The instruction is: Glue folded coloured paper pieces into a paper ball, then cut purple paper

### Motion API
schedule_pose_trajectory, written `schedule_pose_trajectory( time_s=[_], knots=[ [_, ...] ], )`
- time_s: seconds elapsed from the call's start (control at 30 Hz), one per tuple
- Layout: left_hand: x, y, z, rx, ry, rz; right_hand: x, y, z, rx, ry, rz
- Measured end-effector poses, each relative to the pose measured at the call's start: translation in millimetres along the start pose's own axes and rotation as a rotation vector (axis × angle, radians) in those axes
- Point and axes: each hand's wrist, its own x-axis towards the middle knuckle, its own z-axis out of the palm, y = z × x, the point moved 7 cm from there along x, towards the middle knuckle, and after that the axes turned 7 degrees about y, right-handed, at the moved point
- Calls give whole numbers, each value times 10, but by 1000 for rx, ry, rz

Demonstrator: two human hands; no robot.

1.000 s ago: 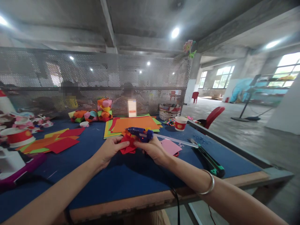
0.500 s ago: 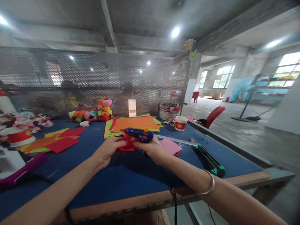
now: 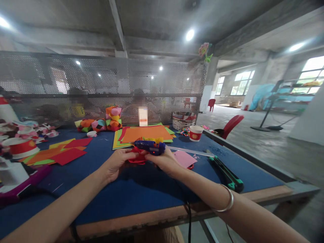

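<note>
My left hand point(image 3: 117, 164) pinches a red folded piece point(image 3: 138, 158), of felt or paper, at its left side. In my right hand point(image 3: 165, 159) is a blue glue gun point(image 3: 149, 147), its nozzle pointing left above the red piece and a clear glue stick point(image 3: 188, 151) poking out of its back. The right thumb reaches to the red piece's right side. Some yellow and orange material shows just behind the gun; whether it joins the red piece I cannot tell. Beyond lies a stack of coloured sheets point(image 3: 146, 133).
A green-black utility knife point(image 3: 226, 173) and pink sheets point(image 3: 185, 158) lie at right, a paper cup point(image 3: 195, 133) and a basket point(image 3: 184, 120) behind. Leftward are loose coloured sheets point(image 3: 69, 155), patchwork balls point(image 3: 98, 125) and another cup point(image 3: 21, 147). A perforated screen point(image 3: 157, 81) stands behind.
The glue gun has tipped slightly, its nozzle end a little lower. Both hands keep their hold on the red piece and the gun; the rest of the table looks the same.
</note>
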Motion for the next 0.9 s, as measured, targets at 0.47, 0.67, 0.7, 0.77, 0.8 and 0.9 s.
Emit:
schedule_pose_trajectory(
  time_s=[0.47,0.67,0.7,0.77,0.8,0.9],
  knots=[
    [30,59,-62,193,15,157,38,104,19,149,22,-38],
    [-2,150,-41,357,31,291,48,127,47,150,-16,-24],
    [-8,163,-30,375,28,308,54,134,43,126,-10,-24],
    [-18,183,-17,394,33,332,66,136,32,69,4,-52],
    [-22,186,-15,395,40,337,71,123,26,47,12,-85],
    [-26,164,-13,356,54,309,73,61,19,11,28,-207]
  ],
)
